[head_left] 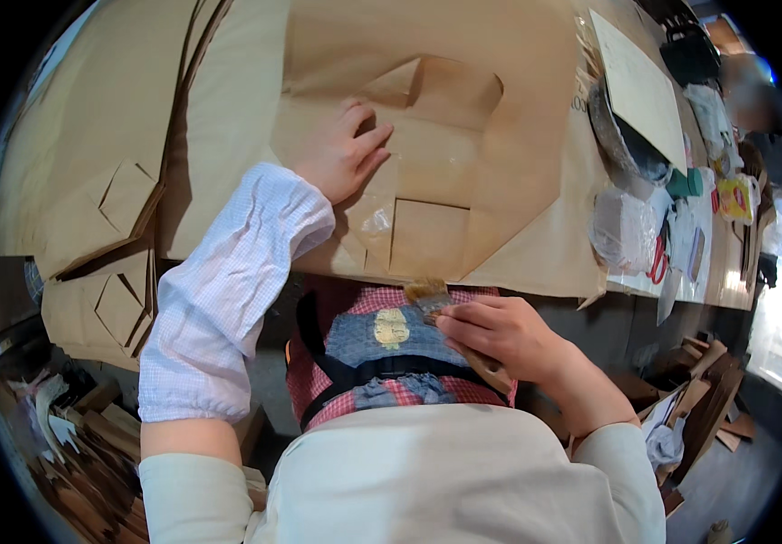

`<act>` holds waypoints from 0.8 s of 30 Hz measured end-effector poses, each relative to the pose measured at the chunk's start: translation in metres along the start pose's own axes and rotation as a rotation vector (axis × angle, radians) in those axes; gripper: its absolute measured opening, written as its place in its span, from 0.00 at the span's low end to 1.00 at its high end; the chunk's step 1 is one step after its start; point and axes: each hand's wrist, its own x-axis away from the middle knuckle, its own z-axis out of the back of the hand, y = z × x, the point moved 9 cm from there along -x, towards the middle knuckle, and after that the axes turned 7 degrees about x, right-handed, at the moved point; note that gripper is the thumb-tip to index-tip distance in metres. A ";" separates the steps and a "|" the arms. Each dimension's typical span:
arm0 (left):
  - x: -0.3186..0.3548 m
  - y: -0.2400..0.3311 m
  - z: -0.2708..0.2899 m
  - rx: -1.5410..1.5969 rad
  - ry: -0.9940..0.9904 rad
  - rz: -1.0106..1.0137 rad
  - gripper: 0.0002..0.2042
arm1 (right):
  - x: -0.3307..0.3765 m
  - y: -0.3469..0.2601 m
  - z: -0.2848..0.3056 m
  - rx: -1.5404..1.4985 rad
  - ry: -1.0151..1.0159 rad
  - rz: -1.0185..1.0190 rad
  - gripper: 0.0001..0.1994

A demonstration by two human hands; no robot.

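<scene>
Near the table's front edge lies a large brown paper piece, folded into flaps like the bottom of a bag. A square flap on it faces me, and wet-looking shiny patches show beside that flap. My left hand rests on the paper's left part, fingers slightly bent and apart, holding nothing. Just off the table edge, over my lap, my right hand grips a flat brush by its wooden handle. The bristles are brownish and point away from me, apart from the paper.
Stacked brown paper bags lie at the left. On the right are a white board, a clear plastic bundle, red-handled scissors and a green roll. Cardboard scraps stand below on the right. Another person is blurred at the far right.
</scene>
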 end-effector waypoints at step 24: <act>0.012 0.045 0.006 -0.175 -0.162 0.051 0.17 | 0.001 0.199 0.078 -0.634 0.681 -0.878 0.06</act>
